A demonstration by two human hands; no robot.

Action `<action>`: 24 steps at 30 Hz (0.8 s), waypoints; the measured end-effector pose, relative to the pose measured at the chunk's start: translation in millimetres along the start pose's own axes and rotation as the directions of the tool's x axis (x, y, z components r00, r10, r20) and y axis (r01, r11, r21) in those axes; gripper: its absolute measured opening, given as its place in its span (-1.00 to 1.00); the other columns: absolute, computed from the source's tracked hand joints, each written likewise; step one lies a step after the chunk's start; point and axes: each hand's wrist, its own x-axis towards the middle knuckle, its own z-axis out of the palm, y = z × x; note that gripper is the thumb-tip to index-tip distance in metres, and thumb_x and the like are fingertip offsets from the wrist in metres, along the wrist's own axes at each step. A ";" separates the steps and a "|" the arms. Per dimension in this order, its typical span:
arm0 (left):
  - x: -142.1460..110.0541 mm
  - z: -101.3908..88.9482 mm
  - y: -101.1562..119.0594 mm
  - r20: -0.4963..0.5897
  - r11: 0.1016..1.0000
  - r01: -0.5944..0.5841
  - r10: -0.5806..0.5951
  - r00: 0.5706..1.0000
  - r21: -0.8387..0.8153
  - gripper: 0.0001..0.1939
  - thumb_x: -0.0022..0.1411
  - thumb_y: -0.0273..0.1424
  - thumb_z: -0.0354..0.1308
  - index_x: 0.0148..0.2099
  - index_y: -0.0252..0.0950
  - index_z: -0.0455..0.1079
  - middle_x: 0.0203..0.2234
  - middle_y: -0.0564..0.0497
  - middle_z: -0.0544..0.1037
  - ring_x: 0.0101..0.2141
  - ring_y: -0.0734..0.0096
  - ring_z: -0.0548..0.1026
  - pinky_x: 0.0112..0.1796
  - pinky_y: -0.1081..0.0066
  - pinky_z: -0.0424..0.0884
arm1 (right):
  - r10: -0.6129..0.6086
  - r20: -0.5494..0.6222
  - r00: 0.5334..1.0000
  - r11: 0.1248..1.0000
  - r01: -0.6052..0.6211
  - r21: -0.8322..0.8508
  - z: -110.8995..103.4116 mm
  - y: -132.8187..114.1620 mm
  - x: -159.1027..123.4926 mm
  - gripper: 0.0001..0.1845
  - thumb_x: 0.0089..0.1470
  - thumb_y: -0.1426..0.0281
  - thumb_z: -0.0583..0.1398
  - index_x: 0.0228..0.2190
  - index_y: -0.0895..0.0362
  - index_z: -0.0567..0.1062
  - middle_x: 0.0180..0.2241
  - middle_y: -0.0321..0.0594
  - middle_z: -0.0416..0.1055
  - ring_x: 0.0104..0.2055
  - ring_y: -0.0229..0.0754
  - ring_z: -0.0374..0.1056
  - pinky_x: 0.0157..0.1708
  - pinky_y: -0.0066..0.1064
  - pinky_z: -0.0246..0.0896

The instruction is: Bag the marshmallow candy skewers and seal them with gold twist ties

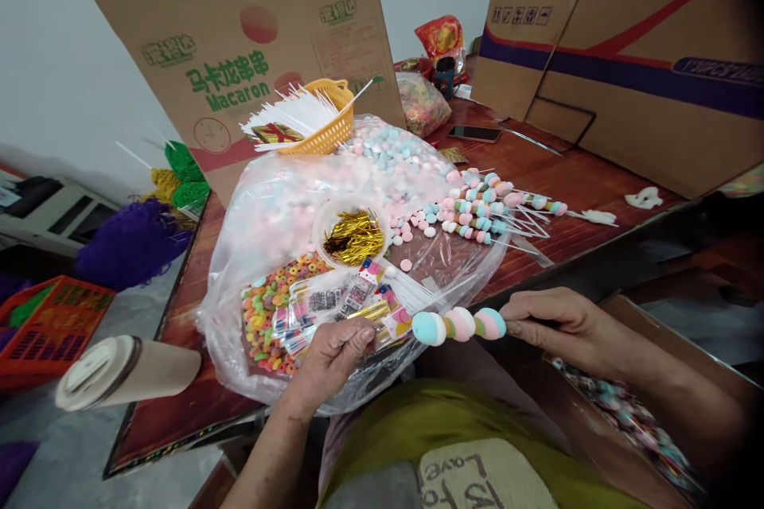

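Observation:
My right hand (555, 326) is closed at the right end of a marshmallow skewer (459, 326), whose blue, white and pink marshmallows have small brown-green pieces between them. The skewer lies level, pointing left over the table's front edge. Pinched between the thumb and finger of my left hand (339, 354) is a clear plastic bag (397, 324) with a colourful printed end. The skewer's tip is close to this bag; whether they touch I cannot tell. Behind my left hand lie more flat printed bags (325, 298) and a round tub (322, 215) of gold twist ties (356, 237).
Finished-looking marshmallow skewers (477, 203) are piled at right on a large plastic sheet of loose marshmallows (382, 147). Ring candies (263, 310) lie at left. A yellow basket (334, 123) holds white sticks. A paper cup (131, 370) lies tilted near the left edge. Cardboard boxes (239, 40) stand behind.

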 end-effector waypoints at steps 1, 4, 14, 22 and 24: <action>0.4 0.5 0.6 -0.002 1.000 -0.006 0.006 1.000 -0.007 -0.64 0.32 -0.28 -0.11 -0.45 -0.34 0.31 -0.59 0.06 0.35 -0.52 0.51 0.27 -0.44 0.51 0.21 | 0.002 -0.007 1.000 1.000 -0.002 -0.008 0.5 0.3 -0.3 -0.82 0.16 0.40 0.09 -0.36 0.16 0.49 -0.49 -0.27 0.42 -0.48 -0.34 0.30 -0.48 -0.54 0.17; 1.1 0.9 1.6 -0.019 0.999 -0.022 0.021 1.000 -0.037 -0.63 0.33 -0.28 -0.12 -0.45 -0.35 0.31 -0.59 0.06 0.34 -0.52 0.52 0.27 -0.44 0.51 0.21 | 0.010 -0.109 0.994 0.999 -0.014 -0.044 0.4 0.6 -1.5 -0.83 0.15 0.39 0.11 -0.36 0.15 0.49 -0.48 -0.26 0.44 -0.47 -0.32 0.32 -0.46 -0.53 0.21; 0.0 6.2 0.9 -0.078 1.000 0.008 -0.006 0.997 0.023 -0.64 0.32 -0.27 -0.11 -0.46 -0.33 0.28 -0.58 0.06 0.33 -0.51 0.51 0.27 -0.44 0.51 0.20 | 0.289 -0.389 0.875 0.944 -0.193 0.268 23.2 -5.2 9.0 -0.79 0.04 0.25 0.19 -0.37 0.12 0.51 -0.47 -0.25 0.44 -0.44 -0.26 0.34 -0.44 -0.47 0.26; 5.2 40.0 -4.3 -0.091 0.999 0.006 -0.010 0.996 -0.051 -0.68 0.30 -0.25 -0.08 -0.40 -0.33 0.33 -0.59 0.07 0.33 -0.52 0.52 0.26 -0.44 0.51 0.22 | 0.484 -0.089 0.871 0.582 -0.245 0.775 112.1 -10.0 51.7 -0.63 -0.13 0.10 0.26 -0.53 0.17 0.38 -0.66 -0.44 0.09 -0.63 -0.42 -0.04 -0.63 -0.53 -0.06; 2.8 46.7 -9.7 -0.140 0.993 0.050 -0.066 0.988 -0.109 -0.75 0.25 -0.24 0.03 -0.31 -0.33 0.35 -0.55 0.07 0.37 -0.51 0.51 0.29 -0.44 0.51 0.24 | 0.485 -0.141 0.863 0.614 -0.221 0.758 118.7 -13.2 56.1 -0.61 -0.07 0.09 0.22 -0.59 0.16 0.32 -0.68 -0.45 0.03 -0.61 -0.40 -0.06 -0.61 -0.52 -0.06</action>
